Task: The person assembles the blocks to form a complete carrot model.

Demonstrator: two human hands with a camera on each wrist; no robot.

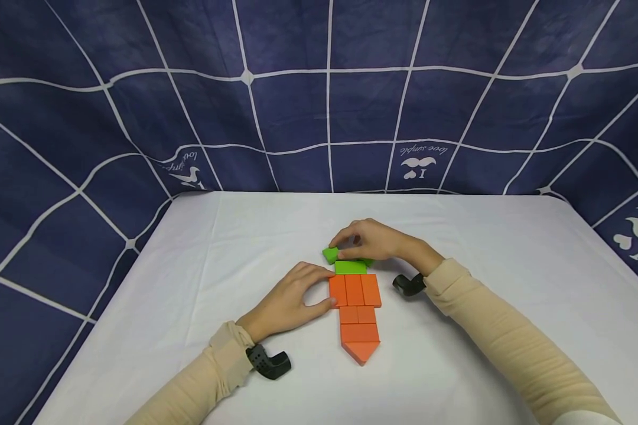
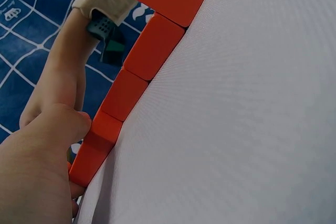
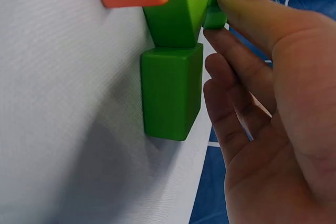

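Several orange toy blocks (image 1: 353, 290) lie flat against one another on the white cloth, with an orange triangular block (image 1: 361, 351) pointing toward me at the near end. My left hand (image 1: 292, 298) holds the leftmost upper orange block between thumb and fingers at its two ends. Beyond the orange ones lies a green rectangular block (image 1: 350, 268). My right hand (image 1: 374, 239) pinches a small green block (image 1: 330, 255) at that block's far left corner, with thumb and index finger. Another green block (image 3: 168, 93) stands at the far right corner, mostly hidden by the hand in the head view.
A white cloth (image 1: 202, 277) covers the table. Behind it hangs a dark blue curtain (image 1: 292, 106) with white lines. A black wrist camera (image 1: 268, 361) sits on the left wrist, and another black camera (image 1: 408, 285) on the right.
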